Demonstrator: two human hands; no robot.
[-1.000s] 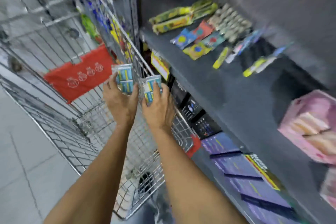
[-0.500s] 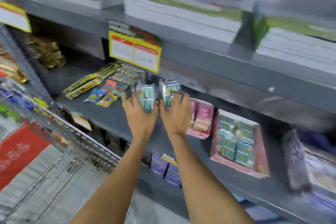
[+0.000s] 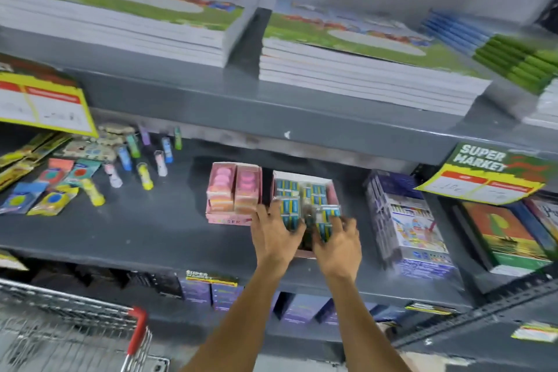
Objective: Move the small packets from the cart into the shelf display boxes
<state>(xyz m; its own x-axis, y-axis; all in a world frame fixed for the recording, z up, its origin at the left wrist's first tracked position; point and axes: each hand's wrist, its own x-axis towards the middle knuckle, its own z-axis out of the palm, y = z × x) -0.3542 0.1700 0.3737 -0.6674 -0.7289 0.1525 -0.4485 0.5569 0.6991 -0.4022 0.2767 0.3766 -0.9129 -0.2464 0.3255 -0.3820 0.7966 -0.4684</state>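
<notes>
My left hand [image 3: 273,234] grips a small clear packet of blue and yellow items [image 3: 289,211]. My right hand [image 3: 338,240] grips a second such packet [image 3: 327,219]. Both packets hang over the front half of a pink display box [image 3: 333,190] on the middle shelf. That box holds several matching packets [image 3: 302,187] at its back. The wire cart [image 3: 69,332] with a red corner sits at the lower left, and its contents are out of sight.
A second pink box [image 3: 234,190] of pink items stands just left. Boxed sets [image 3: 410,220] stand to the right, glue sticks [image 3: 145,170] and flat packets lie to the left. Book stacks [image 3: 347,63] fill the shelf above. Yellow price signs [image 3: 483,175] hang from shelf edges.
Both hands carried their packets from above the cart rightward along the shelf and down to the pink box. The view swung from the cart to the shelf.
</notes>
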